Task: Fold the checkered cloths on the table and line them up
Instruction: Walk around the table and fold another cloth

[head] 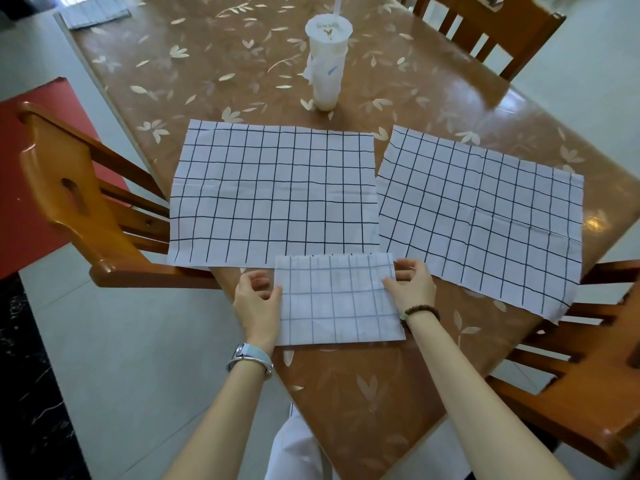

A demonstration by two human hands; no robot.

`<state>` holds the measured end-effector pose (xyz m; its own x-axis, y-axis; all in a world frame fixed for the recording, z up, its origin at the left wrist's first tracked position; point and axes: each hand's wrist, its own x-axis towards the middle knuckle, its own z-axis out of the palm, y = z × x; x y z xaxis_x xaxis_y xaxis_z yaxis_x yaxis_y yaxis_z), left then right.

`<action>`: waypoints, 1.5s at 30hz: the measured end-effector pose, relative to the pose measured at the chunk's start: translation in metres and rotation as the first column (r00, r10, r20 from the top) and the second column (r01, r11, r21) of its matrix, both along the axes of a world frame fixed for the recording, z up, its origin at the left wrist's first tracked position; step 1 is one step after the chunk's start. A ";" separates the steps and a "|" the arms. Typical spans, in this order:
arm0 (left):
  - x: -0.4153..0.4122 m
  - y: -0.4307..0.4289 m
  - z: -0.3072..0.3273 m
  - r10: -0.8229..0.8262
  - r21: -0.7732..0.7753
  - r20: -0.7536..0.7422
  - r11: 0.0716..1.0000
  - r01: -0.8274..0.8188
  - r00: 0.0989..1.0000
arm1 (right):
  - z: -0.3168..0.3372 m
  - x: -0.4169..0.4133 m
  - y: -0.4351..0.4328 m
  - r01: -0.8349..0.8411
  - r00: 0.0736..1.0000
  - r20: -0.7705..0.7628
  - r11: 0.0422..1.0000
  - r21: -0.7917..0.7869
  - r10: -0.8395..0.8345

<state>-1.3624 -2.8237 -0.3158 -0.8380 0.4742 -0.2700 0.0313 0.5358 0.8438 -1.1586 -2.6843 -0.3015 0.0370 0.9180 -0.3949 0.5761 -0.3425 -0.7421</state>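
Folded cloth (339,299) pinched by left hand (256,301), right hand (412,287); cup (327,64) print illegible.

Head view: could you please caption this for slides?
Left hand and right hand hold the folded cloth; left cloth and right cloth lie unfolded.

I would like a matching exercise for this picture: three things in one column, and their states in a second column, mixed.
1. small folded white checkered cloth
2. large white checkered cloth on the left
3. tall white plastic cup with straw

A. stands upright beyond the cloths
B. pinched by left hand and right hand
C. spread open, flat

Pairs: 1-B, 2-C, 3-A
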 end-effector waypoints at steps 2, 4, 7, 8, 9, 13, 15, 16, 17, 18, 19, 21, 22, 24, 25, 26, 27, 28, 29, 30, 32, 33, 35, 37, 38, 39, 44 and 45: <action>0.001 0.002 -0.001 -0.014 0.056 -0.015 0.998 0.015 1.000 | 0.000 0.001 0.000 0.011 1.000 -0.018 1.000 0.016 -0.011; 0.003 0.004 0.002 -0.046 0.104 -0.022 0.993 0.048 0.999 | 0.000 0.002 0.001 0.020 0.999 -0.032 1.000 0.022 -0.019; 0.007 0.002 0.006 -0.153 0.112 -0.152 0.979 0.171 0.977 | 0.005 0.002 0.001 0.030 0.999 -0.045 0.998 0.064 -0.027; 0.008 -0.001 0.005 -0.205 0.102 -0.239 0.967 0.235 0.949 | 0.006 0.002 -0.001 0.009 0.999 -0.034 0.993 0.122 -0.005; 0.009 -0.003 0.003 -0.270 0.079 -0.334 0.947 0.313 0.903 | 0.008 0.002 -0.003 -0.041 0.999 0.000 0.979 0.202 0.041; 0.022 -0.012 -0.013 -0.621 -0.196 -0.607 0.722 0.663 0.497 | 0.000 -0.005 -0.029 -0.420 0.907 0.248 0.780 0.463 0.341; 0.029 -0.015 -0.023 -0.734 -0.366 -0.602 0.604 0.708 0.314 | -0.013 -0.014 -0.045 -0.624 0.781 0.390 0.633 0.459 0.487; 0.032 -0.015 -0.028 -0.770 -0.424 -0.575 0.568 0.706 0.274 | -0.020 -0.018 -0.051 -0.707 0.707 0.453 0.569 0.421 0.543; 0.033 -0.015 -0.033 -0.796 -0.468 -0.547 0.547 0.694 0.258 | -0.028 -0.022 -0.056 -0.770 0.636 0.507 0.522 0.367 0.582; 0.033 -0.015 -0.037 -0.814 -0.503 -0.521 0.535 0.679 0.256 | -0.033 -0.026 -0.059 -0.815 0.573 0.550 0.493 0.304 0.608; 0.032 -0.013 -0.040 -0.826 -0.529 -0.499 0.531 0.662 0.263 | -0.038 -0.029 -0.060 -0.839 0.530 0.576 0.485 0.248 0.622; 0.030 -0.011 -0.045 -0.837 -0.562 -0.469 0.528 0.636 0.282 | -0.046 -0.031 -0.060 -0.849 0.496 0.602 0.494 0.187 0.625; 0.030 -0.010 -0.047 -0.840 -0.570 -0.461 0.529 0.629 0.288 | -0.049 -0.032 -0.059 -0.847 0.492 0.613 0.503 0.172 0.619; 0.030 -0.009 -0.049 -0.841 -0.578 -0.449 0.531 0.620 0.302 | -0.052 -0.032 -0.056 -0.845 0.480 0.630 0.516 0.143 0.611; 0.031 -0.008 -0.049 -0.838 -0.577 -0.448 0.538 0.614 0.312 | -0.053 -0.032 -0.055 -0.846 0.472 0.636 0.517 0.132 0.610; 0.031 -0.009 -0.050 -0.832 -0.575 -0.451 0.548 0.608 0.323 | -0.053 -0.031 -0.054 -0.849 0.465 0.645 0.512 0.130 0.607; 0.032 -0.009 -0.050 -0.827 -0.573 -0.452 0.556 0.603 0.333 | -0.053 -0.031 -0.054 -0.851 0.462 0.650 0.508 0.133 0.603; 0.033 -0.008 -0.050 -0.824 -0.571 -0.453 0.562 0.598 0.341 | -0.053 -0.031 -0.053 -0.852 0.461 0.654 0.505 0.138 0.599; 0.034 -0.008 -0.050 -0.821 -0.570 -0.450 0.567 0.594 0.352 | -0.053 -0.031 -0.053 -0.851 0.463 0.655 0.505 0.142 0.597; 0.034 -0.009 -0.050 -0.816 -0.569 -0.446 0.575 0.588 0.367 | -0.054 -0.029 -0.053 -0.848 0.469 0.654 0.510 0.145 0.593; 0.033 -0.010 -0.049 -0.801 -0.574 -0.440 0.598 0.559 0.406 | -0.054 -0.024 -0.052 -0.829 0.486 0.658 0.543 0.137 0.575; 0.031 -0.011 -0.048 -0.792 -0.580 -0.443 0.610 0.539 0.420 | -0.053 -0.021 -0.051 -0.818 0.492 0.665 0.559 0.133 0.562; 0.028 -0.012 -0.047 -0.791 -0.600 -0.442 0.612 0.515 0.424 | -0.053 -0.016 -0.048 -0.809 0.489 0.677 0.576 0.117 0.550; 0.026 -0.013 -0.046 -0.806 -0.619 -0.425 0.590 0.518 0.411 | -0.053 -0.015 -0.045 -0.816 0.463 0.683 0.572 0.080 0.565; 0.025 -0.013 -0.045 -0.810 -0.621 -0.419 0.586 0.521 0.410 | -0.054 -0.015 -0.044 -0.822 0.450 0.686 0.566 0.067 0.572; 0.025 -0.013 -0.044 -0.808 -0.620 -0.418 0.587 0.520 0.415 | -0.054 -0.016 -0.044 -0.826 0.444 0.686 0.561 0.063 0.577; 0.025 -0.009 -0.028 -0.716 -0.545 -0.482 0.696 0.468 0.504 | -0.035 -0.018 -0.046 -0.791 0.524 0.686 0.588 0.170 0.506; 0.023 -0.010 -0.025 -0.668 -0.498 -0.491 0.742 0.449 0.559 | -0.028 -0.020 -0.047 -0.768 0.571 0.664 0.600 0.223 0.483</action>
<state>-1.3394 -2.8333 -0.3407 -0.4434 0.8961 -0.0175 0.8463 0.4251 0.3211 -1.1784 -2.7317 -0.3292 -0.5689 0.8208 -0.0521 0.8077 0.5457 -0.2231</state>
